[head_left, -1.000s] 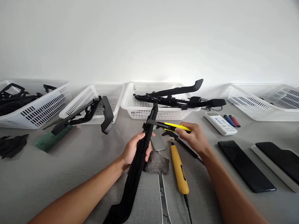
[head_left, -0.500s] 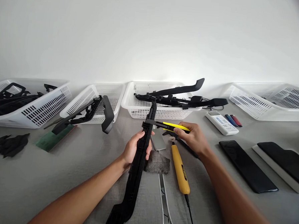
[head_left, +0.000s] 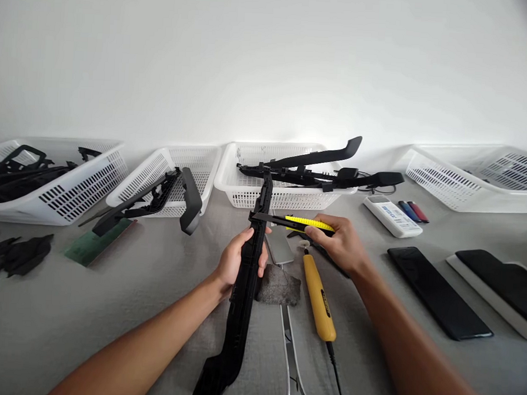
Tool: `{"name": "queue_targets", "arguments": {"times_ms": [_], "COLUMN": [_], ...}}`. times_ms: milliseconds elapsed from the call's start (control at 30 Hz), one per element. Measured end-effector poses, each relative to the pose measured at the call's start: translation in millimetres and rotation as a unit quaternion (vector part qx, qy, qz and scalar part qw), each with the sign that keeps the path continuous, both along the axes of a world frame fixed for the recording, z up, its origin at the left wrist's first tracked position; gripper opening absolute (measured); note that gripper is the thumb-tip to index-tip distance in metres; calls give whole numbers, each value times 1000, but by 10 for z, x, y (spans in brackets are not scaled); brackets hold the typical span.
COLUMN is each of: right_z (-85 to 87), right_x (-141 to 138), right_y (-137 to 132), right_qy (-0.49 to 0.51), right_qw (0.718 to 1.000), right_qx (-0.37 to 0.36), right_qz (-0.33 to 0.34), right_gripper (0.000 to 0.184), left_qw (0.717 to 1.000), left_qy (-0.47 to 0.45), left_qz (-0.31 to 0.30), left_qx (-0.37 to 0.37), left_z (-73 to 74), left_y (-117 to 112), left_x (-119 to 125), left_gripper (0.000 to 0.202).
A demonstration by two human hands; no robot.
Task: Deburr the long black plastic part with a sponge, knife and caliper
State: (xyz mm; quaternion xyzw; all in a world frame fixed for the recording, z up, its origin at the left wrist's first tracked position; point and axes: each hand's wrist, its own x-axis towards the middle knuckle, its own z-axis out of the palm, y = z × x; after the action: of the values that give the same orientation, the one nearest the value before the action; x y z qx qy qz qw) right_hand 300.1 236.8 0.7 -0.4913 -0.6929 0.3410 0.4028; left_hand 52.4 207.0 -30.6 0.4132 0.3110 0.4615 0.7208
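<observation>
A long black plastic trim piece (head_left: 241,290) with a bent lower end is gripped around its middle by my left hand (head_left: 238,258). My right hand (head_left: 338,240) is closed round a yellow and black utility knife (head_left: 308,223). The knife's dark blade reaches left across the upper part of the trim piece, at or very near its ribbed edge; exact contact is hard to tell. Beneath the hands lie a grey fuzzy pad (head_left: 279,285) and a flat grey metal plate (head_left: 279,248). To the right lies a yellow corded rotary tool (head_left: 319,297).
White baskets stand along the wall: a middle one (head_left: 250,198) with black trim pieces, others to the left (head_left: 78,191) and right (head_left: 445,186). A white device (head_left: 392,217), a black phone (head_left: 437,292) and a green sheet (head_left: 97,243) lie on the grey table.
The trim piece has tilted slightly, its upper end shifting left and its lower end right. The knife blade has moved a little left and down with it. Both hands keep their hold.
</observation>
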Motion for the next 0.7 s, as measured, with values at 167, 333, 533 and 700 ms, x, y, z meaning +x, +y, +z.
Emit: {"name": "queue_targets", "arguments": {"times_ms": [167,333,533,700], "right_z": [-10,2,-1,-21], "right_x": [-26,-17,-9,-62], "right_y": [-8,-13,-21,-26], "right_qy": [7,7,4,22], "right_qw": [1000,1000,999,999], "right_qx": [13,4,36,33], "right_qz": [-14,2,-33,27], "right_gripper": [39,38,40,40], "left_qw": [1000,1000,1000,999], "left_qy": [15,13,-7,18], "left_qz": [16,22,25,29], "left_qx": [-3,-1,-9,-6], "left_z": [12,10,24,42], "left_y": [-7,-13,-4,-14], "left_x": [-1,2,20,32], "left_gripper": [45,45,46,49]}}
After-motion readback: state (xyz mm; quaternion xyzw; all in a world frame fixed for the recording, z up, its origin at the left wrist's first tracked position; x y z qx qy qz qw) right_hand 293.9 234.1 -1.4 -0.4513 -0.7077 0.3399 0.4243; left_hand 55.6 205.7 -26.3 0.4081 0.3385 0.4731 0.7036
